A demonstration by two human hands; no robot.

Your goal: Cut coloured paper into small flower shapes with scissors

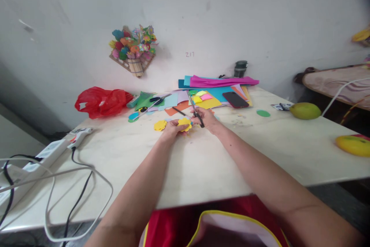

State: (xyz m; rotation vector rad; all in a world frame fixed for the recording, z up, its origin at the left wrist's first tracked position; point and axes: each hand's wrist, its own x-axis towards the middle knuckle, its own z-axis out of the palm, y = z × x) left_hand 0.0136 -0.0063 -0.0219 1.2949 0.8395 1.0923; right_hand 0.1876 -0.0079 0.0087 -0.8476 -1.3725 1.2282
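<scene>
A yellow scalloped paper flower is pinched in my left hand, above the pale table. My right hand grips black-handled scissors, their blades pointing up and away toward the coloured papers. The two hands are close together, with the flower between them. Just left of my left hand lies a second yellow scalloped piece. Small paper scraps lie under and around the held flower.
Coloured sheets, a dark phone and other scissors lie behind the hands. A red bag sits back left, a power strip left, and mangoes right.
</scene>
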